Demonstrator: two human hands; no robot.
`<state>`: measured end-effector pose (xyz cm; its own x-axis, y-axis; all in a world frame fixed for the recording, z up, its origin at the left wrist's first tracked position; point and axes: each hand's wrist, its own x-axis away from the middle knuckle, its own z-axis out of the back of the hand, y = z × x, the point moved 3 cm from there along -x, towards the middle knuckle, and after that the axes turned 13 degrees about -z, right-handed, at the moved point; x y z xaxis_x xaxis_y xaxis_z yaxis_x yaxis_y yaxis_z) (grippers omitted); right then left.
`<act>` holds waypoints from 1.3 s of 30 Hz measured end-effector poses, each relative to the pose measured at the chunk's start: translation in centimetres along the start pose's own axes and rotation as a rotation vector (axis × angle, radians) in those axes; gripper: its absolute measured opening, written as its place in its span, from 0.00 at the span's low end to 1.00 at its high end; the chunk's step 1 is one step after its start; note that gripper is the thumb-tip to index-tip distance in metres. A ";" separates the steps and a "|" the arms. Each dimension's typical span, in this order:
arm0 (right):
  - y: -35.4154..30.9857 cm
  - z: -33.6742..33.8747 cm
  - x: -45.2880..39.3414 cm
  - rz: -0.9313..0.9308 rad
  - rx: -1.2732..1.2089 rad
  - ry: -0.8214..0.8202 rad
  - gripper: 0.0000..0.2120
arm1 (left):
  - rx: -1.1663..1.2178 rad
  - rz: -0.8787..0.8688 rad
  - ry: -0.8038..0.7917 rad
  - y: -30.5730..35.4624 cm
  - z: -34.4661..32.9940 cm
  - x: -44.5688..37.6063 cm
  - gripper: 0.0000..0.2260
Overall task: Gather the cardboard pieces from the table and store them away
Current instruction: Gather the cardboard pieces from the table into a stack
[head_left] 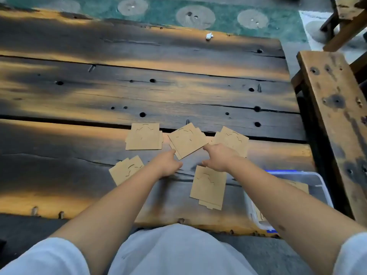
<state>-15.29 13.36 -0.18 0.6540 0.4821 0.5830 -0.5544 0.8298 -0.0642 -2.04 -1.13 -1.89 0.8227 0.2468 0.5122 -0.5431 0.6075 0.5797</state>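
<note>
Five cardboard pieces lie scattered on the plank table (pixel 79 147). The centre piece (pixel 186 140), at 12 o'clock, is pinched between left hand (pixel 165 163) and right hand (pixel 217 156). Risk: thin layers splaying, slipping short of the plastic bin (pixel 321 187) at 4 o'clock.

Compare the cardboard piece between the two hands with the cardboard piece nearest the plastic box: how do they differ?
The middle cardboard piece lies rotated like a diamond in the far row; the near cardboard piece lies closer to the person, beside the plastic box. The left hand and right hand both touch the middle piece's edges; the near piece lies free, partly under the right hand. Both are tan, flat, with similar cut lines.
</note>
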 end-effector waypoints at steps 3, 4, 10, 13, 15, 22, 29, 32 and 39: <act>-1.1 0.4 -1.9 -0.038 -0.031 -0.010 0.22 | 0.165 0.058 0.004 -0.5 0.0 -1.5 0.29; -1.5 0.6 -2.6 -0.046 -0.046 -0.005 0.22 | 0.232 0.069 0.007 -0.4 0.1 -2.1 0.27; -3.7 0.5 -7.1 -0.086 -0.032 -0.047 0.24 | 0.375 0.165 0.042 -1.2 -0.3 -4.4 0.23; -3.7 -0.2 -8.9 -0.157 -0.066 -0.076 0.28 | 0.354 0.191 0.032 -1.8 -0.7 -4.7 0.26; -3.9 -0.7 -9.6 -0.191 -0.117 -0.104 0.30 | 0.367 0.184 0.060 -2.0 -0.7 -5.2 0.27; -4.8 -2.2 -9.7 -0.267 -0.296 -0.059 0.33 | 0.577 0.217 0.192 -1.8 -0.3 -6.5 0.32; -4.6 -2.5 -8.5 -0.454 -0.463 0.027 0.27 | 0.524 0.229 0.321 -3.7 1.3 -5.5 0.27; -5.8 -2.5 -8.3 -0.444 -0.485 -0.005 0.26 | 0.384 0.187 0.349 -5.5 2.7 -5.1 0.26; -12.0 -2.8 -9.5 -0.367 -0.659 -0.058 0.28 | 0.265 0.196 0.447 -10.8 7.1 -4.4 0.24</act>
<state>-13.36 -0.40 -7.25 0.6988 0.1418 0.7012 0.1285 0.9393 -0.3180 -1.01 -14.16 -5.92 0.6616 0.6679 0.3410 -0.6696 0.3213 0.6696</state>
